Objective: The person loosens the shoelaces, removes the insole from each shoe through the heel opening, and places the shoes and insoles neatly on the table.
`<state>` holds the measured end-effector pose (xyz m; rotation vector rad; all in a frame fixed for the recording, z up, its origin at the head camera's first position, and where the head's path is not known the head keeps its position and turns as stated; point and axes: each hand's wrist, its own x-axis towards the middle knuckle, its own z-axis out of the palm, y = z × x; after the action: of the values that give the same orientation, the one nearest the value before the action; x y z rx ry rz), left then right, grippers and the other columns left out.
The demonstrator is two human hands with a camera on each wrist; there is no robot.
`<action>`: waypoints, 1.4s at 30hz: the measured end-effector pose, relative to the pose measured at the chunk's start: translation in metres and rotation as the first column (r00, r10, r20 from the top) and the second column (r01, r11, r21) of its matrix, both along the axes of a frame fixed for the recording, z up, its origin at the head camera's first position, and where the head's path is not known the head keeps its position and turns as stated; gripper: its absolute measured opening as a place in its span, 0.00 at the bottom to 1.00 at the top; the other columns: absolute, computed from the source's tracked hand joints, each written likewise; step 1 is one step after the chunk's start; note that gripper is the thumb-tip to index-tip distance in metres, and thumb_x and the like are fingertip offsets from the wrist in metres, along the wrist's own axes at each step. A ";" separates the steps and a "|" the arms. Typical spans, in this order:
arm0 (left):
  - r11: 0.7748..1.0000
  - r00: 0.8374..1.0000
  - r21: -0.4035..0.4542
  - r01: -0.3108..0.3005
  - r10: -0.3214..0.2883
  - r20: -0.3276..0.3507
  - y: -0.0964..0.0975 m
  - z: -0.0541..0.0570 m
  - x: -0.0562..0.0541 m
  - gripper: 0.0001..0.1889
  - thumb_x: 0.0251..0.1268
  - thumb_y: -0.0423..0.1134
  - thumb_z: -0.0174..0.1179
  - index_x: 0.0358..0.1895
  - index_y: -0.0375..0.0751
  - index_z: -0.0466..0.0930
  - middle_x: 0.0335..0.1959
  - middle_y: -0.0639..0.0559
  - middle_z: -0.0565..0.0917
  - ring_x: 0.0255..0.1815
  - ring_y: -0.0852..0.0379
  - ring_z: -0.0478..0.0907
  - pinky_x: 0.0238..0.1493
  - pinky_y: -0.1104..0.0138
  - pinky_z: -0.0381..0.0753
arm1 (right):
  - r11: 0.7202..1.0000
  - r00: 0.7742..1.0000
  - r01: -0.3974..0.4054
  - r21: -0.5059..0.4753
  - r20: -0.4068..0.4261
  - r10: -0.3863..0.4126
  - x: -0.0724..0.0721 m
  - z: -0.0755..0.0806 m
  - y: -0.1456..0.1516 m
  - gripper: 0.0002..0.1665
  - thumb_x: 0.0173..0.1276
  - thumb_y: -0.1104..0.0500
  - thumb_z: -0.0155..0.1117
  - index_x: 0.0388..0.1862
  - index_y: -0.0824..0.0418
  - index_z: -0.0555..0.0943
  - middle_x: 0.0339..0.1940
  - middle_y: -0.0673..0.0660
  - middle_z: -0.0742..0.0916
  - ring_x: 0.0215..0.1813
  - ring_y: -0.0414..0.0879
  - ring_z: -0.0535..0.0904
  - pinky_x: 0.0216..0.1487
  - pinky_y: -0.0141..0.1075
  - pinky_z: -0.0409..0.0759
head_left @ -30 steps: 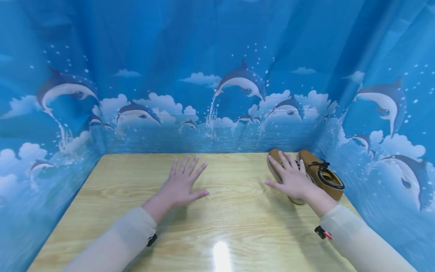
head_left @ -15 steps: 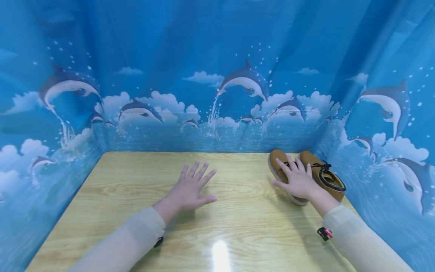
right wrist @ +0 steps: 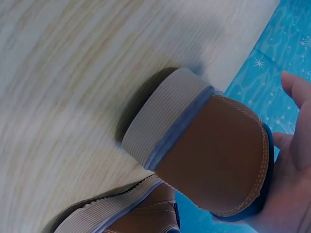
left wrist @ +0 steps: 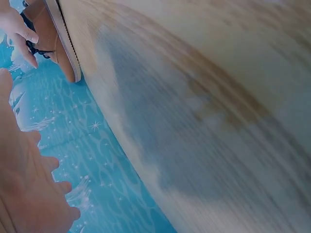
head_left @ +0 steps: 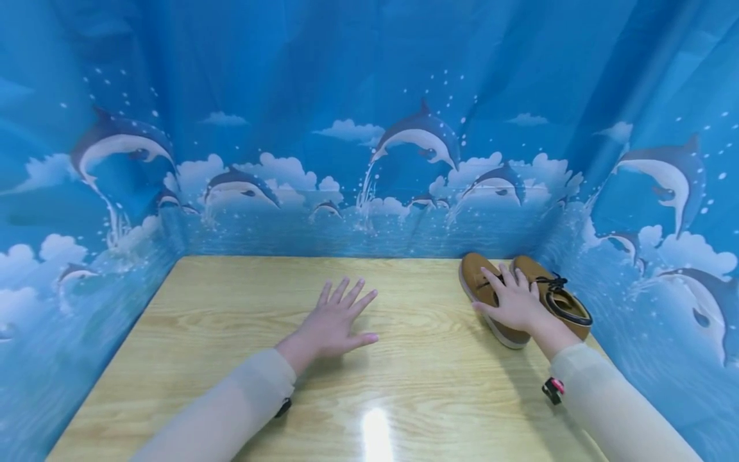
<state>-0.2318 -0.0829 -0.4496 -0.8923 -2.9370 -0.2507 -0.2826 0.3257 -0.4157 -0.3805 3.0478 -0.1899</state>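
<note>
A pair of brown lace-up shoes with pale ridged soles stands at the table's back right corner. My right hand [head_left: 514, 305] is over the left shoe [head_left: 476, 268], fingers spread, covering its laces and opening in the head view. The right wrist view shows this shoe's heel [right wrist: 214, 155] with my palm close beside its collar. Just to the right is the other shoe [head_left: 568, 311], its black laces tied in a bow. My left hand [head_left: 333, 324], palm down with fingers apart, hovers over the middle of the table and holds nothing; its shadow falls on the wood below.
The light wood-grain table [head_left: 231, 295] meets a blue dolphin-print curtain [head_left: 288, 128] at the back and both sides. A bright glare spot [head_left: 376, 433] lies near the front. Both forearms wear pale sleeves [head_left: 225, 407], with small dark wrist devices [head_left: 553, 390] below.
My left hand has moved right and slightly toward me across the table. The right hand has shifted a little right over the left shoe. The shoes stay in place.
</note>
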 end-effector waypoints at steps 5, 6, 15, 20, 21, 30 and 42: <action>1.000 0.999 -0.011 0.012 -0.012 0.036 0.004 -0.001 -0.004 0.46 0.68 0.76 0.40 0.82 0.59 0.40 0.82 0.49 0.40 0.81 0.39 0.34 0.76 0.39 0.31 | 1.000 0.999 0.009 -0.008 0.033 -0.008 -0.010 -0.001 0.003 0.55 0.70 0.32 0.58 0.83 0.54 0.47 0.79 0.76 0.46 0.72 0.86 0.41 0.57 0.80 0.61; 1.000 0.999 -0.012 0.018 -0.017 0.037 0.005 -0.002 -0.004 0.46 0.68 0.75 0.40 0.82 0.59 0.40 0.82 0.49 0.40 0.81 0.39 0.35 0.76 0.39 0.32 | 1.000 0.999 0.013 -0.011 0.041 -0.012 -0.013 -0.001 0.004 0.55 0.69 0.32 0.59 0.83 0.54 0.47 0.79 0.77 0.46 0.71 0.87 0.42 0.54 0.79 0.65; 0.999 0.997 -0.018 0.046 -0.045 0.064 0.013 -0.008 -0.012 0.45 0.69 0.75 0.39 0.82 0.59 0.40 0.82 0.48 0.39 0.81 0.38 0.36 0.77 0.39 0.34 | 0.997 0.992 0.055 -0.048 0.112 -0.049 -0.026 -0.004 0.012 0.57 0.65 0.37 0.68 0.82 0.54 0.51 0.77 0.79 0.47 0.65 0.90 0.52 0.45 0.74 0.74; 0.998 0.996 -0.009 0.059 -0.058 0.070 0.019 -0.010 -0.019 0.45 0.69 0.75 0.38 0.82 0.58 0.41 0.82 0.48 0.40 0.81 0.38 0.38 0.77 0.39 0.37 | 0.997 0.992 0.052 -0.060 0.119 -0.044 -0.028 -0.006 0.013 0.55 0.63 0.41 0.72 0.80 0.56 0.55 0.76 0.80 0.49 0.65 0.90 0.51 0.46 0.75 0.72; 0.998 0.995 -0.004 0.062 -0.062 0.076 0.020 -0.010 -0.021 0.45 0.69 0.75 0.39 0.82 0.57 0.41 0.82 0.48 0.40 0.81 0.37 0.38 0.77 0.39 0.37 | 0.997 0.992 0.054 -0.056 0.120 -0.047 -0.029 -0.006 0.013 0.55 0.62 0.41 0.72 0.80 0.56 0.55 0.76 0.80 0.49 0.65 0.90 0.51 0.47 0.74 0.72; 0.998 0.986 0.005 0.066 -0.066 0.152 0.025 -0.007 -0.030 0.44 0.70 0.73 0.40 0.82 0.55 0.45 0.83 0.46 0.44 0.81 0.37 0.40 0.77 0.40 0.35 | 0.998 0.993 0.036 -0.047 0.112 -0.030 -0.031 -0.008 0.013 0.53 0.62 0.45 0.72 0.79 0.58 0.57 0.73 0.80 0.56 0.67 0.86 0.53 0.50 0.75 0.71; 0.998 0.982 0.015 0.054 -0.056 0.179 0.033 -0.003 -0.031 0.47 0.65 0.79 0.31 0.82 0.59 0.43 0.83 0.47 0.44 0.81 0.39 0.39 0.78 0.42 0.34 | 0.999 0.995 -0.033 -0.036 0.092 0.037 -0.029 -0.009 0.010 0.51 0.60 0.47 0.74 0.78 0.55 0.61 0.69 0.77 0.63 0.66 0.81 0.59 0.45 0.69 0.75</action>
<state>-0.2628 -0.0500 -0.4529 -1.0007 -3.0741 -0.3675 -0.3118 0.3359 -0.4244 -0.4149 2.9475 -0.2513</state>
